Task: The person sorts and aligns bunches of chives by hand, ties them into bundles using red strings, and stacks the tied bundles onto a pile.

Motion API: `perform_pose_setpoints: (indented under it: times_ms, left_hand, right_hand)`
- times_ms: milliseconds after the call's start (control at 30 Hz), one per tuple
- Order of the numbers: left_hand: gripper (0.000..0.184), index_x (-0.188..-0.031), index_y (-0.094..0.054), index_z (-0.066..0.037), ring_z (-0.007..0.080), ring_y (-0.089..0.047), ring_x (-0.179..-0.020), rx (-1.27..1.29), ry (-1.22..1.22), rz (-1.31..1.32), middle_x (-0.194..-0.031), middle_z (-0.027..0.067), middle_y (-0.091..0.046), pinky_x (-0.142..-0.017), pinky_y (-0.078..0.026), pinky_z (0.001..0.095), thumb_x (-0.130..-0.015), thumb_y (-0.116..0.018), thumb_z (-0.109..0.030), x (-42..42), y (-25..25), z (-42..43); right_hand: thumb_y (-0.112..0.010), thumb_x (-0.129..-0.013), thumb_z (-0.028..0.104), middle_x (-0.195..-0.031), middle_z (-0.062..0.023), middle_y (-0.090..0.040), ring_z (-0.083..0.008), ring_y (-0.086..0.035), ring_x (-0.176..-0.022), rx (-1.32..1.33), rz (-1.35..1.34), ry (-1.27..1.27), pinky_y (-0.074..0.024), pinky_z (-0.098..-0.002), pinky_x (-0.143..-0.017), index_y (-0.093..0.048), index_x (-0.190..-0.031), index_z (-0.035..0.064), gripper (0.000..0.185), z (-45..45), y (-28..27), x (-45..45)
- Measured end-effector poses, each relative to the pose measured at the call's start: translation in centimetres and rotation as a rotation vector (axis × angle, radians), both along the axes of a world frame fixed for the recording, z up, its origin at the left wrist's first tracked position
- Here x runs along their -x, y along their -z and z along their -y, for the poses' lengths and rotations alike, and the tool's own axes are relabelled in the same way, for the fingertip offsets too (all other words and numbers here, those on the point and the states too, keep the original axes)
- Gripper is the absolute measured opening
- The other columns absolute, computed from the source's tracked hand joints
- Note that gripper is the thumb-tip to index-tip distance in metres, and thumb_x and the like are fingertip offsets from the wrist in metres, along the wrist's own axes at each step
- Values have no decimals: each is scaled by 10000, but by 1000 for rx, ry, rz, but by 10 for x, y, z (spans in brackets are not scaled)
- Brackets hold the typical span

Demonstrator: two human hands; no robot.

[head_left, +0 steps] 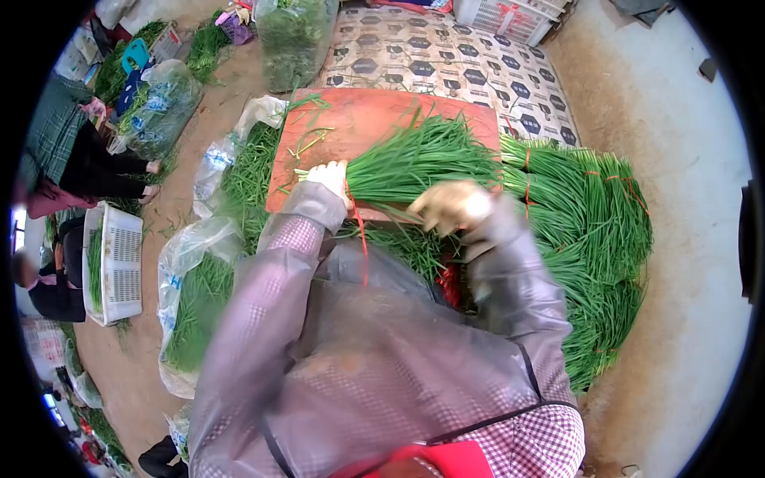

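Note:
My left hand [325, 175] grips a bunch of green chives [430, 163] near its pale cut ends, on an orange-red board [351, 111]. A thin red tie [362, 239] hangs from beside that hand down over my apron. My right hand [453, 205] is at the board's near edge, just below the leafy part of the bunch. It is smeared by motion, so its finger posture and any contact with the leaves are unclear. A few loose stalks [309, 142] lie on the left of the board.
Tied chive bundles [590, 215] are piled on the right by the wall [685, 263]. Plastic bags of greens [203, 307] stand on the left, with a white crate [122, 263] beyond. Other people [60, 151] are at the far left. Patterned sheeting [446, 60] lies behind the board.

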State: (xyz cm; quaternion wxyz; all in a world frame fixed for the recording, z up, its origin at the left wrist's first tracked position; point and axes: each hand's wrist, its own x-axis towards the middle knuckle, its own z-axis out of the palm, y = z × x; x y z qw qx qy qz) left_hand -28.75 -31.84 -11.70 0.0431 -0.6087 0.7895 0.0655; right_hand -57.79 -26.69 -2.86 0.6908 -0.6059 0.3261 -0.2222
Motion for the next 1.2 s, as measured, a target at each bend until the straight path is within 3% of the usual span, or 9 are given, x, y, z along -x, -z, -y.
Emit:
perform_pose_setpoints:
  times_ms: [100,200,367,433,700,867,1033,1133,1200]
  left_hand:
    - [789,-1219,-490,-36,288,-586,-1022,-60,-27,-11,-1075,142,-599,-880,-468,369,-578,-810,-369,0,-22,7]
    - [603,-1127,-577,-3,260,-650,-869,-491,-192,-523,-943,135,-670,-784,-522,386,-659,-796,-313,-15,-12,13]
    - [473,-1263,-500,-65,261,-659,-834,-1257,-511,-1594,-1026,134,-650,-658,-569,402,-815,-624,-155,-13,-50,-43]
    - [529,-1318,-438,-67,279,-625,-972,-1436,-477,-1836,-1133,153,-605,-836,-524,448,-834,-612,-190,-3,-64,-73]
    - [477,-1271,-459,1,244,-591,-1035,-544,-385,-1975,-1155,117,-591,-894,-493,395,-853,-624,-161,-20,-59,-101]
    - [465,-1263,-463,-14,248,-604,-1006,-475,-423,-2210,-1162,127,-584,-865,-522,405,-857,-641,-156,-53,-51,-107]
    - [471,-1261,-470,-33,264,-607,-997,-567,-422,-2458,-1137,144,-594,-847,-532,440,-854,-661,-174,-85,-67,-117]
    - [451,-1263,-466,-26,297,-606,-1006,-533,-427,-2541,-1169,164,-581,-878,-512,464,-879,-608,-216,-103,-60,-120]
    - [454,-1266,-465,-14,318,-595,-1034,-425,-418,-2581,-1204,176,-568,-934,-472,473,-910,-516,-291,-115,-54,-121]
  right_hand:
    - [-537,-884,354,-858,-46,-651,-87,-538,-589,-154,-148,-158,-440,-230,-525,-655,-995,44,350,-33,88,-80]
    - [-556,-888,405,-828,-33,-617,-86,-545,-676,-236,-32,113,-457,-243,-573,-611,-1038,67,374,-29,144,-105]
    - [-532,-905,414,-1104,-130,-610,-276,-611,-981,-414,528,338,-498,-421,-855,-540,-1160,8,479,2,89,-104]
    - [-562,-893,393,-1148,-159,-596,-299,-605,-1013,-495,607,395,-492,-473,-884,-509,-1213,2,508,4,49,-104]
    - [-640,-860,325,-1081,-141,-620,-241,-622,-945,-508,514,327,-522,-384,-810,-500,-1206,2,493,5,45,-141]
    - [-792,-730,264,-1257,-147,-495,-258,-495,-1158,11,397,255,-409,-379,-979,-236,-1380,25,887,-6,35,-187]
    - [-852,-635,289,-1258,-167,-487,-281,-490,-1166,256,336,175,-402,-381,-986,-219,-1384,9,1020,-6,27,-229]
    - [-819,-589,513,-1290,-246,-451,-334,-444,-1224,676,-48,220,-361,-384,-1023,-162,-1406,-27,1180,-3,20,-247]
    - [-811,-641,423,-1310,-237,-438,-317,-442,-1224,599,-1,223,-361,-383,-1022,-149,-1409,-40,1115,-10,22,-252]
